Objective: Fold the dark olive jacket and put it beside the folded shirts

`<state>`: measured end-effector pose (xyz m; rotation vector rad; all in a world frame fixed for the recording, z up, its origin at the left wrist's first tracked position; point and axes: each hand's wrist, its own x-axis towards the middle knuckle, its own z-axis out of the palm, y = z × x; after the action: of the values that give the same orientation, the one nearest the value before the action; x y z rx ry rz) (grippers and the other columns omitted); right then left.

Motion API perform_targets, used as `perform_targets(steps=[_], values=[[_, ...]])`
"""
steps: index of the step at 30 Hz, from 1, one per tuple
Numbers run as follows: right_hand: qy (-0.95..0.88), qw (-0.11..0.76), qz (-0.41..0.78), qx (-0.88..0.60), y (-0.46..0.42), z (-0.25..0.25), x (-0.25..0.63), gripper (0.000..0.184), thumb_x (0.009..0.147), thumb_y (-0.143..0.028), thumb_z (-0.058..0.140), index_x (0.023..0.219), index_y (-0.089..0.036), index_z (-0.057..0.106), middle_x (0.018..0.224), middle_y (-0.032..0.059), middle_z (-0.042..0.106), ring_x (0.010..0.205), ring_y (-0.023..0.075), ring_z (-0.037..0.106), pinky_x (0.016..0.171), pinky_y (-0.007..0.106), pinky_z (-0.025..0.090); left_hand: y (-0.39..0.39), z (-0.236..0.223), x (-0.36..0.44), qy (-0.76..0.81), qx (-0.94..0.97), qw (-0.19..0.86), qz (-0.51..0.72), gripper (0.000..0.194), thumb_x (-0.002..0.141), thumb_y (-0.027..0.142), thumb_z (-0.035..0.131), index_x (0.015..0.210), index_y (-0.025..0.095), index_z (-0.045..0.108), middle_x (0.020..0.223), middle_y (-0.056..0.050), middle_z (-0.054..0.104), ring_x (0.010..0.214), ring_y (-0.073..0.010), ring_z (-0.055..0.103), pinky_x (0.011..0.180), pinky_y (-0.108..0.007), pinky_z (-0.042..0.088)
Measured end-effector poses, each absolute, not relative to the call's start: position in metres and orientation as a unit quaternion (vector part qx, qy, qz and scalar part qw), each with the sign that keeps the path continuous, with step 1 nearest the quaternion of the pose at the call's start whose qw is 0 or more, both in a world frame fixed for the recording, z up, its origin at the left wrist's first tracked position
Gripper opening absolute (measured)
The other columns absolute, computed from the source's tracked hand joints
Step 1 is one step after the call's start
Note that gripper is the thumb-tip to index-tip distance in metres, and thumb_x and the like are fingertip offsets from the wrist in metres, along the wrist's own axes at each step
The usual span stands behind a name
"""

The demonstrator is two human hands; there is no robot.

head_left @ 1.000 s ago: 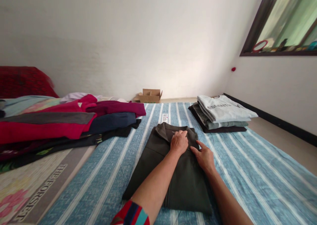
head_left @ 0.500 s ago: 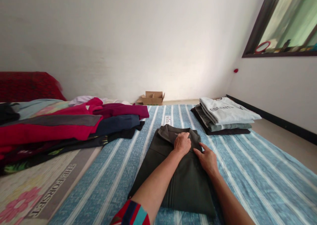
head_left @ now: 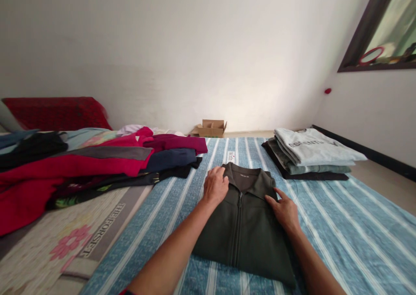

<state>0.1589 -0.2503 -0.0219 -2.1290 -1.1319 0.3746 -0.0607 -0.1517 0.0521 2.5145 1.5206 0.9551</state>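
A folded dark olive zip jacket lies on the blue striped sheet in front of me. My left hand rests at the jacket's upper left shoulder by the collar, fingers curled over the edge of the cloth. My right hand lies flat on the jacket's right side, fingers stretched out toward the collar. The zip and the collar show between the two hands.
A folded stack of grey and dark shirts sits at the right. A loose heap of red, maroon and navy clothes fills the left. A small cardboard box stands by the wall. A floral mat lies at the lower left.
My left hand has slid from the middle of the collar to the jacket's left shoulder, uncovering the zip. My right hand stays on the right side. The view has turned to the left.
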Motion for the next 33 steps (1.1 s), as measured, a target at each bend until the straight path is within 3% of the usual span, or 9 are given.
perform_targets(steps=[4,9,15,20,33], values=[[-0.422,0.335,0.15,-0.829,-0.249,-0.024,0.161,0.076,0.077,-0.058,0.05,0.133,-0.006,0.044,0.067,0.006,0.066,0.085,0.0308,0.065,0.073,0.036,0.045,-0.141,0.046,-0.091,0.601,0.736,0.102,0.295,0.035,0.081,0.021,0.053,0.114,0.012,0.057,0.122,-0.015,0.058,0.115,-0.0243,0.051,0.096,-0.032,0.037],[-0.427,0.318,0.149,-0.833,-0.249,-0.023,0.16,0.074,0.077,-0.058,0.048,0.124,-0.001,0.051,0.077,0.0118,0.069,0.094,0.0324,0.062,0.074,0.035,0.044,-0.131,0.035,-0.106,0.659,0.651,0.257,0.276,0.035,0.076,0.036,0.061,0.101,0.012,0.063,0.097,-0.012,0.068,0.098,-0.0246,0.061,0.077,-0.026,0.043],[-0.433,0.306,0.151,-0.834,-0.248,-0.02,0.162,0.053,0.076,-0.058,0.049,0.093,-0.01,0.067,0.073,0.0124,0.068,0.082,0.0296,0.065,0.068,0.033,0.043,-0.127,0.028,-0.11,0.669,0.657,0.254,0.237,0.03,0.075,0.043,0.057,0.068,0.015,0.061,0.066,-0.006,0.064,0.071,-0.0227,0.062,0.056,-0.025,0.039],[-0.428,0.298,0.17,-0.836,-0.25,-0.016,0.162,0.044,0.075,-0.058,0.049,0.068,-0.017,0.064,0.065,0.0089,0.065,0.07,0.0257,0.063,0.062,0.031,0.04,-0.122,0.029,-0.111,0.67,0.659,0.276,0.203,0.029,0.069,0.041,0.063,0.056,0.016,0.058,0.055,-0.003,0.059,0.058,-0.0198,0.059,0.049,-0.024,0.036],[-0.412,0.295,0.208,-0.836,-0.254,-0.006,0.16,0.04,0.077,-0.054,0.05,0.062,-0.018,0.06,0.064,0.0076,0.064,0.068,0.0229,0.062,0.057,0.029,0.038,-0.12,0.018,-0.107,0.668,0.657,0.29,0.193,0.025,0.062,0.038,0.068,0.056,0.017,0.057,0.055,-0.001,0.058,0.062,-0.0199,0.06,0.048,-0.024,0.036]])
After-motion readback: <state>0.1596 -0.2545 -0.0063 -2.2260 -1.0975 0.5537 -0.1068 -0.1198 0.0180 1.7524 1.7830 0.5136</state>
